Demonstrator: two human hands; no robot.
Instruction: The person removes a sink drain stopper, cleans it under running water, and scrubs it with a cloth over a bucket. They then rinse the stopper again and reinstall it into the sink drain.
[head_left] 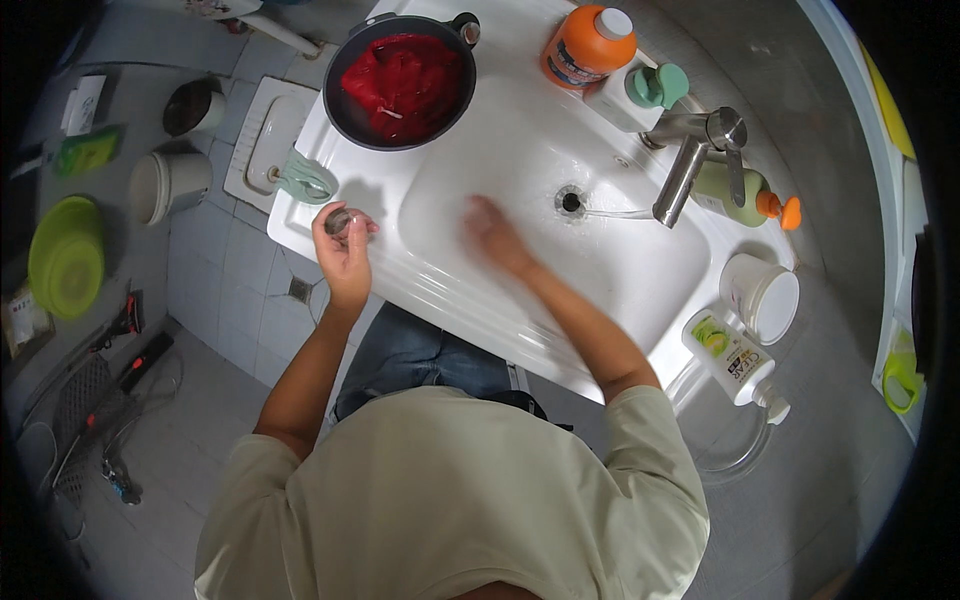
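At the basin's left rim, my left hand (345, 258) is closed around a small round brownish-grey object (338, 222), perhaps a drain plug; its kind is not clear. A pale green folded cloth (306, 180) lies on the rim just beyond those fingers. My right hand (492, 232), smeared by motion, hovers over the left part of the white washbasin (640, 270); its fingers cannot be made out. Water (618, 214) runs from the metal faucet (688, 165) toward the uncovered drain (570, 202). Beyond my hands stands a dark pan (345, 115) holding red fabric (405, 85).
An orange bottle (588, 48) and a white bottle with a green cap (640, 92) stand behind the basin. Right of it are a green pump bottle (730, 192), a white tub (760, 297) and a white pump bottle (728, 355). A squat toilet (270, 140) lies on the left.
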